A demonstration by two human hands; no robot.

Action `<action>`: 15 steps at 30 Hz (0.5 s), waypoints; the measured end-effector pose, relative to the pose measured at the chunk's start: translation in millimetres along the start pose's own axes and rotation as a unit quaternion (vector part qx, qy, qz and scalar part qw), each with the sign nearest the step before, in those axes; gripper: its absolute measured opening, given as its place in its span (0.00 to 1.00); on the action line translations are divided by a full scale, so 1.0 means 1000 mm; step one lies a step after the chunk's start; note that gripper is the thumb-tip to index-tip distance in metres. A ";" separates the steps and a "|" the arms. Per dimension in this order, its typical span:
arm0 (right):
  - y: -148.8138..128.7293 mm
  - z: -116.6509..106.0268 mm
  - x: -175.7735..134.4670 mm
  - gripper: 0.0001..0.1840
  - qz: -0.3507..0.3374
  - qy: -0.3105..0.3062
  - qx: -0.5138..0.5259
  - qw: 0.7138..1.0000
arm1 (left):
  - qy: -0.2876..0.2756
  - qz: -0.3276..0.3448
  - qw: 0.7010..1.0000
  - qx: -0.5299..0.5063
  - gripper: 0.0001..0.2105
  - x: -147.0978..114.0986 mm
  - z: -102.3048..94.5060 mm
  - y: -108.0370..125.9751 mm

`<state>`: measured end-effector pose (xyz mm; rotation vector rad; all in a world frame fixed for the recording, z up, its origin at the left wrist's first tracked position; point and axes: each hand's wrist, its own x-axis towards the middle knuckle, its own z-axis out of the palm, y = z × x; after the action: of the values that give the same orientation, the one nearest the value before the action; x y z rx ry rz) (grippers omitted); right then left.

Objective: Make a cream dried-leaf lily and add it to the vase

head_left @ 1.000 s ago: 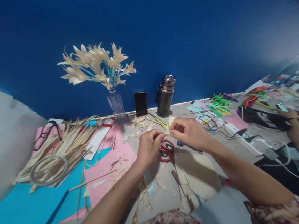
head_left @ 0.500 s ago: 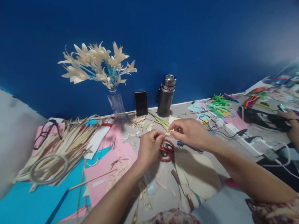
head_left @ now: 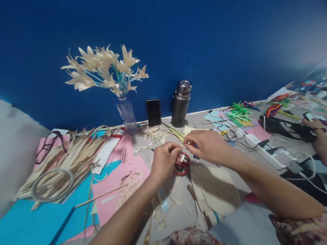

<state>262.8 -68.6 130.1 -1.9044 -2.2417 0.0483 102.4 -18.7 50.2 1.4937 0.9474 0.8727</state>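
My left hand (head_left: 165, 160) is closed in a pinch on a small pale husk piece (head_left: 182, 158), which shows below the fingertips. Facing it, my right hand (head_left: 208, 145) has its fingers curled into a pinch; whatever they may hold is too small to make out. Only a narrow gap separates the two sets of fingertips. Under them on the table lie scissors with red handles (head_left: 183, 170), partly covered by my left hand. Pale husk scraps (head_left: 153, 133) and green-yellow stalks (head_left: 175, 132) lie just beyond my hands.
Husk flowers (head_left: 103, 68) stand in a clear bottle (head_left: 127, 115) by the wall. A phone (head_left: 154, 112) and a thermos (head_left: 181, 104) are beside it. Long husk strips (head_left: 79, 158) and a tape ring (head_left: 52, 185) lie left. A power strip (head_left: 263, 151) and another person's hand (head_left: 313, 124) are right.
The pale piece at my left fingertips now shows over the scissors' handle. My right hand's fingers have tilted slightly, and the whole view has shifted a little.
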 end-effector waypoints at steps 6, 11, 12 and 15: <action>0.002 0.001 -0.001 0.09 -0.002 -0.007 0.021 1.000 | -0.012 -0.072 0.993 -0.096 0.04 0.001 0.000 0.005; 0.003 0.001 -0.003 0.10 -0.006 -0.016 0.018 1.000 | -0.013 -0.096 0.988 -0.117 0.03 0.002 0.001 0.005; 0.004 0.001 -0.003 0.10 -0.009 -0.019 0.014 1.000 | -0.014 -0.102 0.987 -0.123 0.03 0.002 0.001 0.005; 0.005 -0.001 -0.004 0.12 -0.020 -0.034 0.009 0.999 | -0.027 -0.111 0.983 -0.144 0.02 0.001 0.001 0.007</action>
<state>268.2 -71.5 130.3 -1.8756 -2.3151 0.1279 104.3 -18.2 56.9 1.1349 0.8869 0.7664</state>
